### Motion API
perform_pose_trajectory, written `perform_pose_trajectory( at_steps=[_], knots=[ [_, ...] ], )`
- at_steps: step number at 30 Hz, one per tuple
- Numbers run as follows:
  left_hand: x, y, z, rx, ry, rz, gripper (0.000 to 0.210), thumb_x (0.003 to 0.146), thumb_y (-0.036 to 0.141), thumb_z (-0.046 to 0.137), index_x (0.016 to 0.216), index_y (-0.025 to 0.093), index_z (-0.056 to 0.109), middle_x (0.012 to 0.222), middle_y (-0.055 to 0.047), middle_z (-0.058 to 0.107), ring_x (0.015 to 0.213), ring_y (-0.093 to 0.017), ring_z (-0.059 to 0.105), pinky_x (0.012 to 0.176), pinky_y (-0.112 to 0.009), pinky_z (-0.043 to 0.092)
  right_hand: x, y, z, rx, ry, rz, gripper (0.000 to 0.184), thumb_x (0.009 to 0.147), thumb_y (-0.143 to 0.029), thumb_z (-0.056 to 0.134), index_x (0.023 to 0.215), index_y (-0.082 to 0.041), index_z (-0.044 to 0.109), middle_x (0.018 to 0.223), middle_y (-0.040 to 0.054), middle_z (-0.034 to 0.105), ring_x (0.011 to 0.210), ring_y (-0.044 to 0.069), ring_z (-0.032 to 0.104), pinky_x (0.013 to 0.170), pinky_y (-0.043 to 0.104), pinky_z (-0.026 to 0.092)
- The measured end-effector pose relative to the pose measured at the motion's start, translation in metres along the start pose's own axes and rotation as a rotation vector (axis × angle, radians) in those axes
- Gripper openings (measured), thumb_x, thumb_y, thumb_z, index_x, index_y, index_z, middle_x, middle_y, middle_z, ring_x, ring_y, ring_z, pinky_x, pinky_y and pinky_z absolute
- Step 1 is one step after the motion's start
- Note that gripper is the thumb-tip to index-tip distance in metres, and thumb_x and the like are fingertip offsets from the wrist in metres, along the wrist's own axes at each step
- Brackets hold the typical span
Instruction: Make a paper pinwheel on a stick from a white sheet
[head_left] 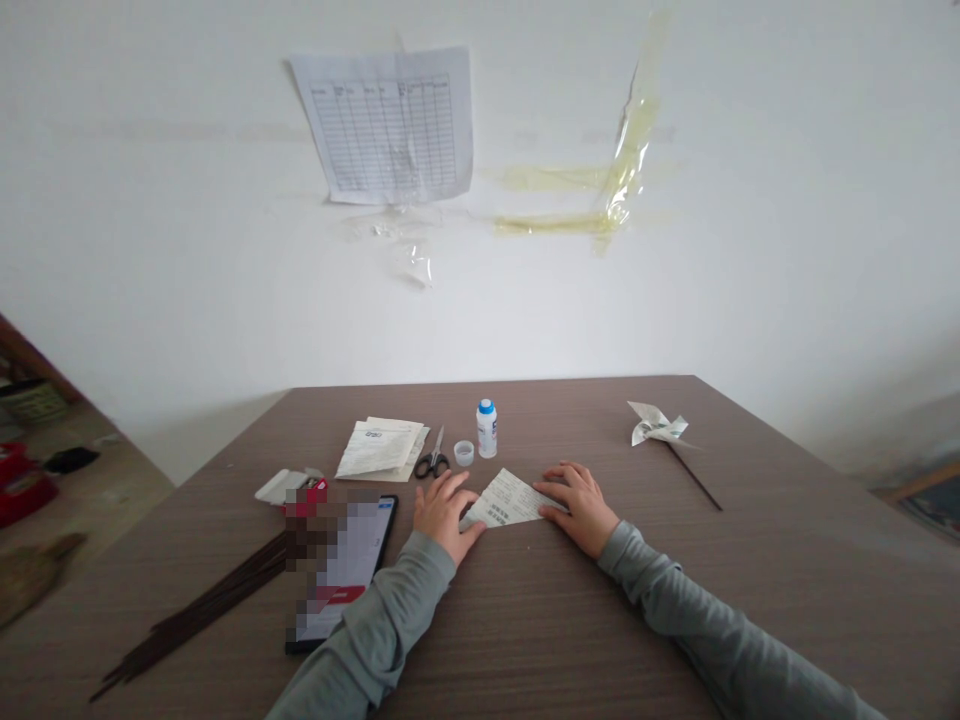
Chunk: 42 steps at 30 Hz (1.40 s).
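Observation:
A sheet of printed paper (pixel 506 500), folded to a triangle, lies flat on the table in front of me with its peak pointing away. My left hand (pixel 444 512) rests at its left corner, fingers spread, the thumb by the lower edge. At the right corner lies my right hand (pixel 583 507), its fingers stretched out and apart, with index finger and thumb touching the paper. Neither hand is closed round anything. Just beyond the paper stand a white glue bottle (pixel 487 432) with a blue top and a clear cap (pixel 464 454). Scissors (pixel 433 458) lie beyond my left hand.
Left of the scissors are stacked paper sheets (pixel 382 448). A small red and white box (pixel 289 488), a phone (pixel 349 570) and a bundle of thin dark sticks (pixel 202 605) lie nearer. A paper pinwheel (pixel 656 428) on a stick lies right. A white wall (pixel 525 320) backs the table.

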<state>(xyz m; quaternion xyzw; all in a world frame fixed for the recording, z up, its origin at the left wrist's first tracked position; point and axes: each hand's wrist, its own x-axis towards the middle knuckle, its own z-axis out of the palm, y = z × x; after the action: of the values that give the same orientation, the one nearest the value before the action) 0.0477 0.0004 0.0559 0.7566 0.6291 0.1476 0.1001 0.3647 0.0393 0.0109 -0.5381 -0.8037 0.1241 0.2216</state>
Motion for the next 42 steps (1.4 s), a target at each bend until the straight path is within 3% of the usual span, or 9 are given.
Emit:
perform_pose_trajectory(
  at_steps=[7, 13, 17, 20, 25, 31, 37, 42],
  knots=[
    [0.002, -0.001, -0.002, -0.032, -0.015, 0.007, 0.042, 0.102, 0.021, 0.093, 0.143, 0.032, 0.097, 0.191, -0.014, 0.077, 0.188, -0.049, 0.060, 0.155, -0.083, 0.045, 0.000, -0.003, -0.003, 0.058, -0.035, 0.033, 0.040, 0.110, -0.030, 0.094, 0.148, -0.039, 0.101, 0.167, 0.0148, 0.086, 0.173, 0.049, 0.064, 0.148, 0.073, 0.052],
    [0.003, -0.002, -0.002, -0.043, 0.001, 0.005, 0.040, 0.101, 0.022, 0.096, 0.140, 0.033, 0.097, 0.187, -0.014, 0.080, 0.184, -0.050, 0.064, 0.153, -0.083, 0.047, 0.002, -0.003, -0.004, 0.116, 0.009, 0.011, 0.039, 0.103, -0.027, 0.096, 0.141, -0.036, 0.101, 0.160, 0.0132, 0.089, 0.167, 0.047, 0.068, 0.146, 0.072, 0.053],
    [0.002, -0.002, -0.001, -0.033, 0.025, 0.000, 0.038, 0.100, 0.022, 0.097, 0.136, 0.032, 0.098, 0.185, -0.013, 0.082, 0.183, -0.049, 0.066, 0.153, -0.080, 0.050, 0.003, -0.006, -0.009, 0.135, 0.035, 0.006, 0.037, 0.098, -0.021, 0.096, 0.132, -0.035, 0.099, 0.145, 0.0111, 0.093, 0.157, 0.044, 0.076, 0.142, 0.067, 0.057],
    [0.002, -0.003, 0.000, -0.033, 0.035, 0.001, 0.034, 0.100, 0.021, 0.097, 0.132, 0.032, 0.097, 0.183, -0.013, 0.083, 0.183, -0.048, 0.067, 0.153, -0.078, 0.050, 0.004, -0.010, -0.012, 0.140, 0.041, 0.009, 0.034, 0.096, -0.015, 0.093, 0.124, -0.032, 0.097, 0.126, 0.0089, 0.095, 0.138, 0.041, 0.084, 0.136, 0.063, 0.061],
    [0.003, -0.009, 0.002, -0.039, 0.052, 0.021, 0.035, 0.102, 0.023, 0.095, 0.136, 0.031, 0.097, 0.184, -0.014, 0.083, 0.182, -0.048, 0.066, 0.154, -0.078, 0.049, 0.004, -0.012, -0.014, 0.161, 0.050, -0.013, 0.025, 0.101, -0.022, 0.086, 0.123, -0.032, 0.095, 0.114, 0.0089, 0.093, 0.125, 0.041, 0.086, 0.127, 0.064, 0.067],
    [0.005, -0.018, 0.005, -0.038, 0.045, 0.053, 0.033, 0.109, 0.033, 0.091, 0.140, 0.031, 0.101, 0.186, -0.015, 0.081, 0.183, -0.051, 0.064, 0.153, -0.083, 0.048, 0.001, -0.012, -0.016, 0.101, 0.098, -0.042, 0.024, 0.112, -0.029, 0.075, 0.118, -0.030, 0.098, 0.119, 0.0135, 0.095, 0.128, 0.044, 0.089, 0.150, 0.076, 0.051],
    [0.009, -0.029, 0.016, -0.022, 0.098, 0.097, 0.033, 0.113, 0.039, 0.090, 0.142, 0.035, 0.104, 0.182, -0.014, 0.084, 0.176, -0.052, 0.071, 0.149, -0.084, 0.055, 0.001, -0.003, -0.012, 0.149, 0.115, -0.055, 0.024, 0.114, -0.044, 0.078, 0.113, -0.031, 0.098, 0.128, 0.0153, 0.099, 0.135, 0.045, 0.091, 0.150, 0.087, 0.047],
    [0.010, -0.032, 0.020, -0.025, 0.130, 0.092, 0.028, 0.121, 0.044, 0.082, 0.128, 0.035, 0.108, 0.176, -0.014, 0.089, 0.172, -0.053, 0.075, 0.147, -0.087, 0.056, 0.002, 0.003, -0.011, 0.224, 0.083, -0.053, 0.051, 0.125, -0.057, 0.064, 0.097, -0.031, 0.097, 0.119, 0.0131, 0.101, 0.136, 0.043, 0.092, 0.150, 0.097, 0.036]
  ],
)
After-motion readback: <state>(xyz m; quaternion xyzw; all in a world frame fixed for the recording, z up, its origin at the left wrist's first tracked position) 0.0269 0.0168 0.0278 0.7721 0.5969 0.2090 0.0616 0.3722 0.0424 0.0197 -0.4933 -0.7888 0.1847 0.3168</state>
